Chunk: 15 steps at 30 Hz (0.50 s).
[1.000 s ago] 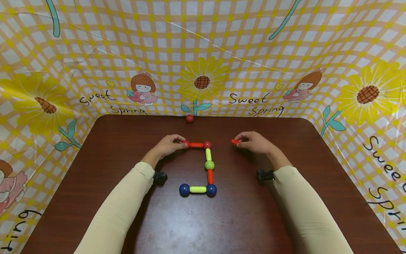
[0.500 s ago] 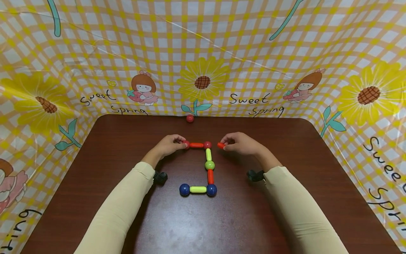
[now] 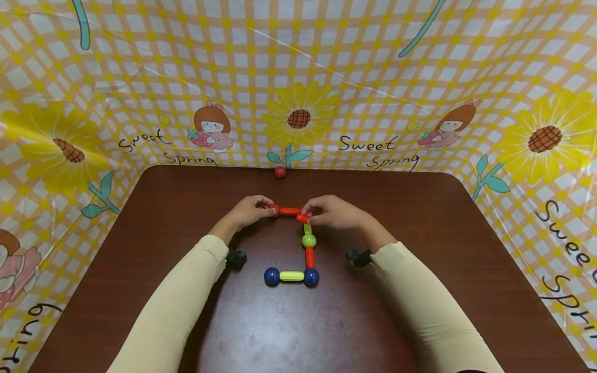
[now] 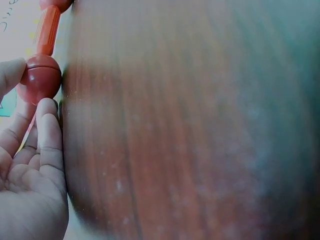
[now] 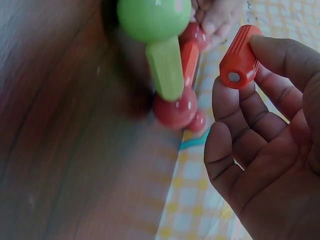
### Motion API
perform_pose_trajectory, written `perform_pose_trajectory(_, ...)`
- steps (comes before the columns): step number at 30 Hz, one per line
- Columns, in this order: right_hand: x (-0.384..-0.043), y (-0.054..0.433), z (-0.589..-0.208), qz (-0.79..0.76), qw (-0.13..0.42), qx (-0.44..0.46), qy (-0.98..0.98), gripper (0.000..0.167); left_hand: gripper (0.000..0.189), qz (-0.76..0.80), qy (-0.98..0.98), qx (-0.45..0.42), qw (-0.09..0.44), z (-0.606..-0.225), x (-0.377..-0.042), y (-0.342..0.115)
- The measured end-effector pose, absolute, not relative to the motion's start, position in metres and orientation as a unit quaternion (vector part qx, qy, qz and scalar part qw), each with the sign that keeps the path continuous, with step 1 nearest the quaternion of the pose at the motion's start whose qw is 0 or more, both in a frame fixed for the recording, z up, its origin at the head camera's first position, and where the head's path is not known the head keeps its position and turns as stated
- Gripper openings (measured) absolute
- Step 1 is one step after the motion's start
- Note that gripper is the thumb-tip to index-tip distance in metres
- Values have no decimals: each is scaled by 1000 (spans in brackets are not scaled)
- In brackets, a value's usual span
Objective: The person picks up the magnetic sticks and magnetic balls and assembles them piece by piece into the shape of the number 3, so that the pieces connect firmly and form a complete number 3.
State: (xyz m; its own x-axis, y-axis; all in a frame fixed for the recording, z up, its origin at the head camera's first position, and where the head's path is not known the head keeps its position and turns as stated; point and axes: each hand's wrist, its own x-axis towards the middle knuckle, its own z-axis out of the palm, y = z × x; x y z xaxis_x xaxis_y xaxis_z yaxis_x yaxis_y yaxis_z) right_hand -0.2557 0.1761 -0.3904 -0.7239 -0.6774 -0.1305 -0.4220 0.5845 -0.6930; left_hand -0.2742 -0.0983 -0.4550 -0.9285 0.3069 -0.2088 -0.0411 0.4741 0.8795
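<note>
With thumb and fingers my left hand [image 3: 247, 211] holds a red ball [image 4: 41, 82] at the upper left end of a chain of magnetic balls and rods. My right hand [image 3: 333, 211] pinches a loose red magnetic rod [image 5: 240, 57] above the chain's upper corner; a silver magnet shows in its end. From the held ball a red rod [image 3: 290, 211] leads to a red corner ball [image 5: 176, 107], hidden in the head view. Below follow a yellow-green rod [image 5: 165, 72], a green ball [image 3: 309, 241], another red rod [image 3: 310, 257] and a blue ball [image 3: 311, 277].
From the lower blue ball, a second yellow-green rod [image 3: 292, 276] runs left to another blue ball [image 3: 272, 276]. A loose red ball [image 3: 280, 172] lies at the back edge of the brown table [image 3: 373, 321]. A checked cloth [image 3: 382, 93] hangs around the back and sides.
My right hand has moved left with the red rod, from beside the chain to over its upper corner. The left hand has stayed on its red ball.
</note>
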Motion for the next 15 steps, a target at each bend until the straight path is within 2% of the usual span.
perform_pose_trajectory(9, -251, 147, -391, -305, 236, -342, 857, 13, 34, 511, 838, 78, 175, -455, -275, -98)
perform_pose_trajectory(15, -248, 136, -395, -283, 245, -367, 852, 13, 32, 514, 837, 77, 173, -456, -276, -98)
